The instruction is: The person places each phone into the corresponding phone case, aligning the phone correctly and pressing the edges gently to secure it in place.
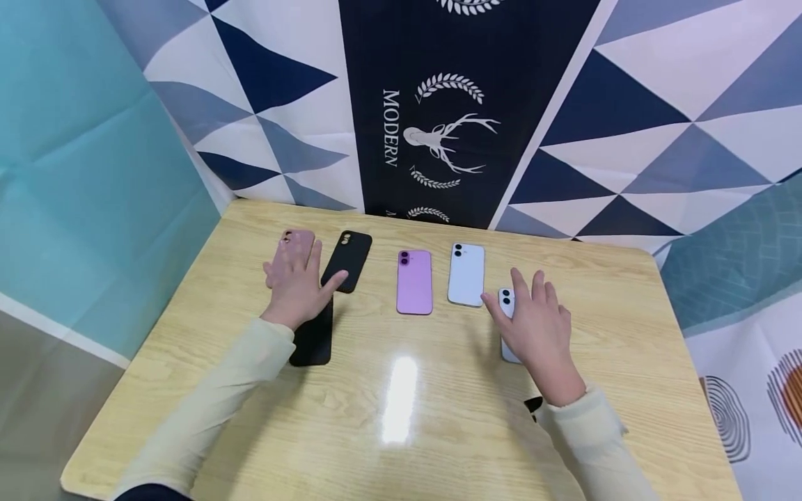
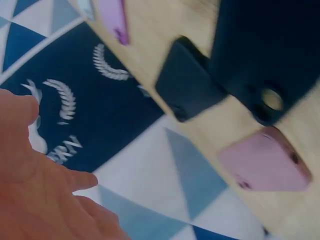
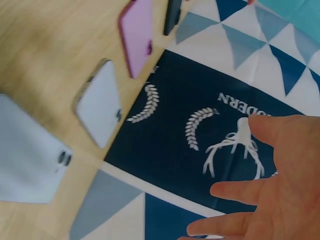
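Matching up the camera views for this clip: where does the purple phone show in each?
Head: purple phone just below centre.
Left wrist: purple phone at the top edge, left of centre, cut off.
Right wrist: purple phone at the top, left of centre.
Shared landmark: the dark panel with white leaf prints.

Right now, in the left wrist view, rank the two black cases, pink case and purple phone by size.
1. Near black case, cut off
2. Pink case and far black case: too alike to rank
3. Purple phone, also cut off

Word "MODERN" [image 1: 391,128], white letters, printed sideways, dark cloth panel [image 1: 526,76]
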Tool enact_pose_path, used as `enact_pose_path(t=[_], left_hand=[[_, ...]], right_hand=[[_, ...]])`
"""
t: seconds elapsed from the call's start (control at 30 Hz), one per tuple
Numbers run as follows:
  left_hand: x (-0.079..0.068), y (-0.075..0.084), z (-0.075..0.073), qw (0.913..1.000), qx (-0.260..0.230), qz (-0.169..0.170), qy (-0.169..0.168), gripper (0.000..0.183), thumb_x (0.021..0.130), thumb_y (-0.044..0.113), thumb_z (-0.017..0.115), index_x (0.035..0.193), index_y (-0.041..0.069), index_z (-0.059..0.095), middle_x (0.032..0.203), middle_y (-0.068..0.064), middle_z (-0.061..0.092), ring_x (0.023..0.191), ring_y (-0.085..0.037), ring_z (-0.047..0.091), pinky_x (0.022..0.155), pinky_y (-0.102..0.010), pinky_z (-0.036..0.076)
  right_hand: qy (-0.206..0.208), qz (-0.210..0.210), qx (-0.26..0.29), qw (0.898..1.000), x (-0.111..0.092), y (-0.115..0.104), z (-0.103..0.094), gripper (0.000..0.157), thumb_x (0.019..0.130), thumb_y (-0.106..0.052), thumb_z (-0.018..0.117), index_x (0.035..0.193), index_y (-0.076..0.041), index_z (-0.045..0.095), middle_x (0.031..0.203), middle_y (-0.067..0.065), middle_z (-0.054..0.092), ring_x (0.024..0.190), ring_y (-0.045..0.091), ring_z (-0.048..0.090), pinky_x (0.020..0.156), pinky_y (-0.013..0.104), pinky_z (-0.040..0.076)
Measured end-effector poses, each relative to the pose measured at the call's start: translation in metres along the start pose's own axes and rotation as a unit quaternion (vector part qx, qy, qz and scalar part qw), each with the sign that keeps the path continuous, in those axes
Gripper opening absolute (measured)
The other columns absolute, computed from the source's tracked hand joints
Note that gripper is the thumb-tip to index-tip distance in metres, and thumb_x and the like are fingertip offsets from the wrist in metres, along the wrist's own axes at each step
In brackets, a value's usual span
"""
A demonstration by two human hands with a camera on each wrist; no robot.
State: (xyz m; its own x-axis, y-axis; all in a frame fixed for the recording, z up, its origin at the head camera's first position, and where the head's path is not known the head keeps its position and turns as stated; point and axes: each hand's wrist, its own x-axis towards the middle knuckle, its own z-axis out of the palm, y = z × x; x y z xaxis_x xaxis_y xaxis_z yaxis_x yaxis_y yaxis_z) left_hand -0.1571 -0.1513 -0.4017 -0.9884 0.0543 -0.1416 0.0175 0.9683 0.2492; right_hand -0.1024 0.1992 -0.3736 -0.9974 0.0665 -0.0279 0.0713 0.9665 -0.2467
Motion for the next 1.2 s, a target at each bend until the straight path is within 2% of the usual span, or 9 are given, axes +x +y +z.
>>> enact_pose_path(t=[0.13,0.3,0.57,0.87,1.07,1.2], left_hand=[[0.015,-0.018,0.003,0.9996,-0.013,-0.025,-0.006,0.084,0.093,0.062,0.031,0.151,0.007,0.005,0.154,-0.026,-0.008,0.14,-0.047,-0.012,0.103,-0.076,-0.002],[0.028,-0.04,0.009,0.9973,-0.044,-0.053,-0.023,0.08,0.096,0.053,0.034,0.149,-0.001,0.008,0.152,-0.029,-0.012,0.138,-0.051,-0.014,0.1,-0.078,-0.006],[0.052,-0.074,0.023,0.9919,-0.061,-0.109,-0.024,0.073,0.096,0.042,0.04,0.147,-0.003,0.014,0.15,-0.035,0.003,0.137,-0.055,-0.001,0.1,-0.079,0.01],[0.064,-0.092,0.035,0.9859,-0.063,-0.154,-0.02,0.07,0.093,0.044,0.044,0.141,-0.005,0.026,0.14,-0.034,0.026,0.131,-0.052,0.021,0.097,-0.072,0.027],[0.07,-0.099,0.042,0.9838,-0.065,-0.165,-0.023,0.074,0.091,0.048,0.045,0.137,-0.007,0.03,0.133,-0.034,0.035,0.123,-0.051,0.033,0.095,-0.068,0.031],[0.073,-0.099,0.045,0.9839,-0.06,-0.166,-0.029,0.079,0.088,0.053,0.046,0.134,-0.01,0.032,0.129,-0.034,0.038,0.119,-0.051,0.037,0.094,-0.068,0.032]], right_hand=[[-0.002,-0.002,-0.011,1.0,0.0,0.007,0.005,0.076,0.093,-0.06,0.035,0.143,-0.003,0.034,0.143,0.036,0.027,0.127,0.05,0.033,0.088,0.068,0.038],[0.0,0.003,-0.01,1.0,0.0,0.013,0.011,0.073,0.094,-0.058,0.035,0.14,-0.001,0.036,0.14,0.035,0.032,0.123,0.05,0.038,0.087,0.067,0.039],[0.012,0.003,-0.003,1.0,0.0,0.019,0.019,0.068,0.095,-0.052,0.041,0.136,0.002,0.042,0.135,0.035,0.04,0.116,0.053,0.044,0.084,0.067,0.041],[0.011,0.004,-0.007,1.0,-0.001,0.02,0.025,0.065,0.095,-0.05,0.043,0.135,0.001,0.044,0.135,0.034,0.042,0.111,0.053,0.048,0.081,0.066,0.044],[0.019,0.003,-0.005,1.0,-0.004,0.022,0.029,0.064,0.095,-0.049,0.044,0.134,0.002,0.045,0.133,0.034,0.044,0.107,0.053,0.051,0.077,0.065,0.046],[0.024,0.002,-0.001,1.0,-0.005,0.023,0.031,0.063,0.095,-0.048,0.044,0.134,0.002,0.046,0.133,0.033,0.045,0.105,0.052,0.052,0.075,0.064,0.046]])
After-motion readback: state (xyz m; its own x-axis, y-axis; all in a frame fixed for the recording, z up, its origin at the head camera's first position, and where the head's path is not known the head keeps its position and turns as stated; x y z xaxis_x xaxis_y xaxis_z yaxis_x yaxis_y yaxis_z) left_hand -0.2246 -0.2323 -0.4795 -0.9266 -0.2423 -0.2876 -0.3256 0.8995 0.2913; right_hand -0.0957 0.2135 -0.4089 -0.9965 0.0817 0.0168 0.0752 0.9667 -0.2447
